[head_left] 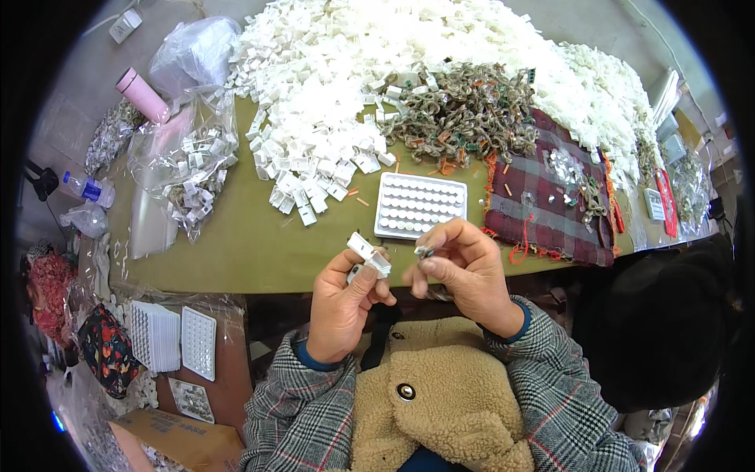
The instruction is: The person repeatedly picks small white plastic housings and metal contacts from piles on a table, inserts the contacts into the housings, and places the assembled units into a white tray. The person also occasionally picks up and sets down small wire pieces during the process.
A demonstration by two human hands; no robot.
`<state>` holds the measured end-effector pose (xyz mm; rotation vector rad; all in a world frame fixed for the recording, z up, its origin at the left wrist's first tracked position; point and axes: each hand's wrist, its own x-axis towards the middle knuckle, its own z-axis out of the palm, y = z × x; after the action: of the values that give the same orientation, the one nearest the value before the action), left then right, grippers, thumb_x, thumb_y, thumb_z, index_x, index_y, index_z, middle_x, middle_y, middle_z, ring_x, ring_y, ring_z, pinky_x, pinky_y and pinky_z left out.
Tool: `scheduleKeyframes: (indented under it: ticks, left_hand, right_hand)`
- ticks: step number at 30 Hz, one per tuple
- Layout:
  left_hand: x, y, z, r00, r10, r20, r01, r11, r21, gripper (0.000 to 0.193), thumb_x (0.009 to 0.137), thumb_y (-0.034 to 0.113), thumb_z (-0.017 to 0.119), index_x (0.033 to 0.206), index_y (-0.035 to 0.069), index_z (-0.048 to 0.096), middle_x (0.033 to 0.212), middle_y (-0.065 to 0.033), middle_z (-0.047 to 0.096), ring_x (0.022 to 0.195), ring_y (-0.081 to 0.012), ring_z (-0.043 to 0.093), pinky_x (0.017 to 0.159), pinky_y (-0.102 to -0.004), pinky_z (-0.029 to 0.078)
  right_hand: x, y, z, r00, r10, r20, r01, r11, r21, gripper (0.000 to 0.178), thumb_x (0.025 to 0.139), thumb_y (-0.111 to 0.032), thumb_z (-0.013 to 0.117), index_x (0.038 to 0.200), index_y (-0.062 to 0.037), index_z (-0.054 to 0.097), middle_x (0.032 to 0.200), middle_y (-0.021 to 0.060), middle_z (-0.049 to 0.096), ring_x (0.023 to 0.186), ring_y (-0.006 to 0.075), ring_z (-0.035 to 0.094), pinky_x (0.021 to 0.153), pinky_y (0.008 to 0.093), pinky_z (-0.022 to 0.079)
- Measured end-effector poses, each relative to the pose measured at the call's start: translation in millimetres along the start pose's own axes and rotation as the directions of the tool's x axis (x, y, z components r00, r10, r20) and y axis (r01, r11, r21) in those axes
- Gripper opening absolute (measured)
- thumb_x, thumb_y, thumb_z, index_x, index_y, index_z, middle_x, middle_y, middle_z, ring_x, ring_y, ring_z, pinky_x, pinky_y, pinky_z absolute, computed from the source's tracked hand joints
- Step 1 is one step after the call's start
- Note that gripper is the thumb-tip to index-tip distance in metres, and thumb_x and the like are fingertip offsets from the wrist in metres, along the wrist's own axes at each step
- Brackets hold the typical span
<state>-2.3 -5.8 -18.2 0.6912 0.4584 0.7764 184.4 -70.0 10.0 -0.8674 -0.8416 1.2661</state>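
Note:
My left hand (340, 307) is closed on small white plastic casings (366, 256), with one casing held up at the fingertips. Just to its right, my right hand (469, 275) pinches a small grey-and-dark part (425, 252), too small to name. The two hands are close together but apart, over the table's near edge. Beyond them lies a shallow white tray (380, 206) holding rows of round white pieces. Behind that tray is a tangled heap of brownish wired parts (464, 118) with bits of green and orange.
A huge mound of white casings (322, 55) covers the far side of the olive tabletop (236, 248). Dark plaid cloth (515, 208) lies at right. Clear bags (197, 149), a pink flask (143, 96) and a bottle (88, 189) sit at left. Stacked trays (155, 337) stand lower left.

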Motion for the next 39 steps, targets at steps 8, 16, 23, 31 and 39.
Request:
scheduleKeyframes:
  ticks: [8,16,23,31,39]
  left_hand:
    - [-6.8,-8.8,-2.3,0.997,0.059,-0.041,-0.057,0.997,0.057,0.025,0.095,0.009,0.066,0.117,-0.003,0.062,0.099,-0.0087,0.068,0.077,-0.0134,0.067,0.071,-0.0294,0.061]
    - [-3.9,-15.0,-4.5,0.997,0.076,-0.023,-0.076,0.997,-0.001,0.025,0.094,0.006,0.066,0.117,-0.004,0.062,0.103,-0.0103,0.068,0.082,-0.0164,0.069,0.075,-0.0306,0.062]
    - [-6.0,-14.1,-3.9,0.998,0.046,-0.052,-0.046,0.999,-0.003,0.024,0.094,0.006,0.065,0.116,-0.005,0.063,0.109,-0.0128,0.068,0.091,-0.0214,0.07,0.082,-0.0352,0.062]
    - [1.8,-21.4,-23.4,0.998,-0.033,0.053,0.043,0.978,-0.206,0.026,0.095,0.009,0.065,0.118,-0.002,0.062,0.114,-0.0125,0.067,0.096,-0.0212,0.068,0.083,-0.0323,0.058]
    - [-2.0,-16.7,-2.9,0.967,0.22,-0.13,-0.181,0.948,0.26,0.018,0.088,0.0,0.072,0.105,-0.003,0.067,0.1,-0.0089,0.071,0.088,-0.0125,0.065,0.08,-0.0256,0.055]
  right_hand:
    - [-4.4,6.3,18.3,0.993,-0.084,0.086,0.111,0.919,-0.378,0.011,0.09,0.007,0.064,0.101,0.0058,0.065,0.094,0.0085,0.059,0.075,0.0114,0.066,0.061,0.0216,0.053]
    - [-3.3,7.4,15.1,0.991,0.129,-0.02,-0.13,0.973,-0.191,0.007,0.093,-0.001,0.066,0.096,0.0052,0.065,0.084,0.0056,0.067,0.067,0.0069,0.059,0.058,0.0217,0.049]
    - [0.8,10.0,17.0,0.956,-0.264,0.131,0.283,0.702,-0.654,0.011,0.081,0.005,0.071,0.092,0.0053,0.068,0.082,0.0106,0.063,0.069,0.019,0.062,0.06,0.0279,0.049]
    - [7.3,26.4,14.5,0.794,-0.472,0.382,0.555,0.308,-0.773,0.031,0.067,0.001,0.077,0.096,0.0028,0.066,0.086,0.0101,0.06,0.069,0.0243,0.056,0.065,0.034,0.045]
    - [7.9,22.5,11.3,0.787,-0.495,0.368,0.568,0.352,-0.744,0.03,0.072,0.007,0.073,0.101,0.0043,0.065,0.09,0.0109,0.059,0.066,0.0209,0.053,0.058,0.031,0.044]
